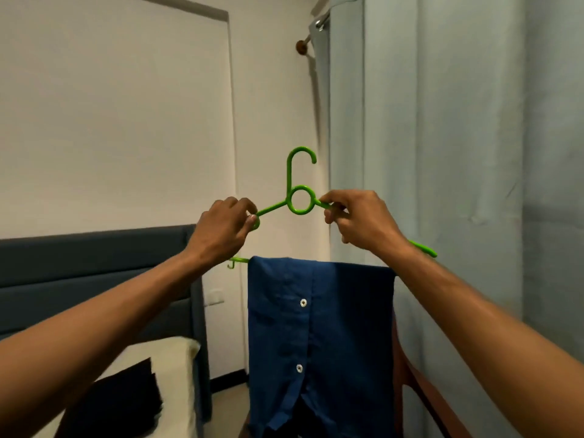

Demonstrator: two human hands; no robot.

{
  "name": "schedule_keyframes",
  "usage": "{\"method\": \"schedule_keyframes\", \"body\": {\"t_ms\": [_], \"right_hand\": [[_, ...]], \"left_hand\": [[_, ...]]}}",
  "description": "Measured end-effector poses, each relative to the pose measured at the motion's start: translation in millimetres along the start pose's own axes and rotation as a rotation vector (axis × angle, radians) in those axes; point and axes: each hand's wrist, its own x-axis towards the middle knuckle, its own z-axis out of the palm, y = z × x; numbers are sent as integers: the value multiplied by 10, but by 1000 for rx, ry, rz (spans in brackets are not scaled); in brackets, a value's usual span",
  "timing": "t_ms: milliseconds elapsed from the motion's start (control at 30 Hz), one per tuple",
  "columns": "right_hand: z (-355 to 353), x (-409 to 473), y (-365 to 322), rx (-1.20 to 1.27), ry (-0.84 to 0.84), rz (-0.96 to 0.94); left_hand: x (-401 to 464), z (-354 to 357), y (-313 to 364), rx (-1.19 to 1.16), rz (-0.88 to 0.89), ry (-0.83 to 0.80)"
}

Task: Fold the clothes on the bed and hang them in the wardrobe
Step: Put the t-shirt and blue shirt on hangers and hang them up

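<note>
A green plastic hanger (299, 184) is held up at chest height, hook pointing up. My left hand (221, 226) pinches its left shoulder arm and my right hand (357, 216) grips its right shoulder arm. A folded blue buttoned shirt (319, 336) hangs over the hanger's lower bar, white buttons facing me. The bar itself is mostly hidden by the shirt and my wrists; only its green ends show.
A bed with a dark blue headboard (94, 263), a cream pillow (170, 352) and a dark garment (123, 399) lies at the lower left. Grey curtains (442, 153) fill the right side. A reddish wooden piece (420, 393) stands behind the shirt.
</note>
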Motion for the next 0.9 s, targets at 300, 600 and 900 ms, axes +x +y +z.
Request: {"method": "schedule_keyframes", "body": {"t_ms": [300,600,900], "right_hand": [[-1680,703,728,-158,90,43],[-3448,1165,906,-497,227,194],[-4893,875,829,-826,259,306]], "left_hand": [[1478,274,1414,-418,10,0],[2779,-32,2813,-681,46,115],[3315,-338,4118,-927,170,147]]}}
